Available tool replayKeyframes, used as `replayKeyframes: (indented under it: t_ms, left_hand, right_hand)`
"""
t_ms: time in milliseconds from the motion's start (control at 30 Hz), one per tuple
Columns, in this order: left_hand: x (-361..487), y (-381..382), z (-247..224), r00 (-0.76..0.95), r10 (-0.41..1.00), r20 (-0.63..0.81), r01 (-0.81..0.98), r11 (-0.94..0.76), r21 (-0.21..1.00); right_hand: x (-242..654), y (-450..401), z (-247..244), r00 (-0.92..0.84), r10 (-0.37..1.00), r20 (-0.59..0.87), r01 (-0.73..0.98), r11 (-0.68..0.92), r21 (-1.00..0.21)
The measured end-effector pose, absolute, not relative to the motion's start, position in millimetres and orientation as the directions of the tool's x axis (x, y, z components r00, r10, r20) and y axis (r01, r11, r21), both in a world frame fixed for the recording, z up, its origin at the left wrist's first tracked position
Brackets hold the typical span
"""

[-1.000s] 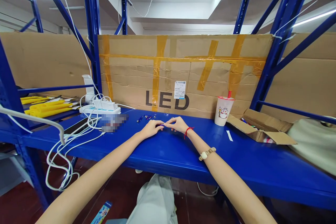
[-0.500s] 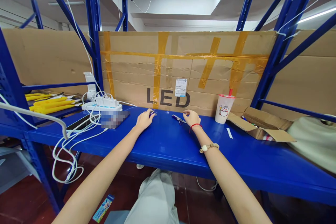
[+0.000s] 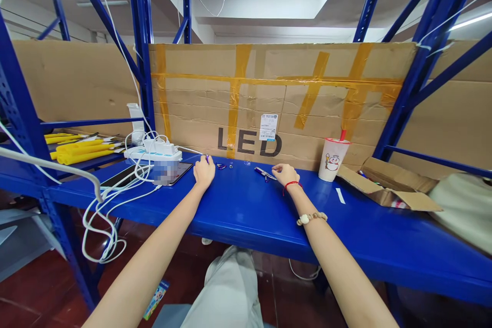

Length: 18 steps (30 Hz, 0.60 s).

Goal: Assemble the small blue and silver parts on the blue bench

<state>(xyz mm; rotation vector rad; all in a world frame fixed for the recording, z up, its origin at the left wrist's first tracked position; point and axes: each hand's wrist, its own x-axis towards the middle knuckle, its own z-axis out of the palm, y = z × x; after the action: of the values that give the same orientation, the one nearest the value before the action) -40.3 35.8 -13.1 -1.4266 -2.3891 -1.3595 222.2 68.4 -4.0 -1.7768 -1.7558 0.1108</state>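
Note:
My left hand (image 3: 204,170) is closed on a small purple-blue piece (image 3: 207,159), which shows at its fingertips, over the blue shelf (image 3: 238,215). Just right of it lie a small dark blue piece (image 3: 220,166) and a tiny clear bit (image 3: 231,166). My right hand (image 3: 285,173) has its fingers curled together; what they hold, if anything, is too small to make out. Beside its fingertips rests a blue and silver pen-like object (image 3: 265,173) on the shelf.
A paper cup (image 3: 332,160), a white strip (image 3: 340,196) and an open cardboard box (image 3: 388,184) are at the right. White cables (image 3: 111,210), a power strip (image 3: 154,149), a phone (image 3: 118,177) and yellow-handled tools (image 3: 82,152) are at the left. Cardboard (image 3: 192,107) stands behind.
My left hand has moved left, away from the small pieces, and now has a purple-blue piece at its fingertips. My right hand stays near the pen-like object. The view has shifted slightly.

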Motion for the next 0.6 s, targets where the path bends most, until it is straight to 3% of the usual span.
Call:
replayKeyframes:
  t_ms: [267, 367, 467, 600]
  left_hand:
    - [-53, 48, -20, -0.736, 0.595, 0.322, 0.504, 0.163, 0.848]
    - [-57, 52, -22, -0.752, 0.580, 0.313, 0.476, 0.148, 0.867]
    - [-55, 50, -22, -0.653, 0.656, 0.379, 0.605, 0.149, 0.782]
    - [-46, 48, -26, -0.197, 0.830, 0.522, 0.867, -0.101, 0.488]
  right_hand:
    - [217, 64, -2, 0.041, 0.946, 0.322, 0.896, 0.108, -0.430]
    - [218, 64, -2, 0.037, 0.947, 0.319, 0.897, 0.109, -0.428]
    - [218, 64, -1, 0.025, 0.950, 0.311, 0.900, 0.115, -0.422]
    - [216, 61, 0, -0.006, 0.956, 0.292, 0.901, 0.132, -0.413]
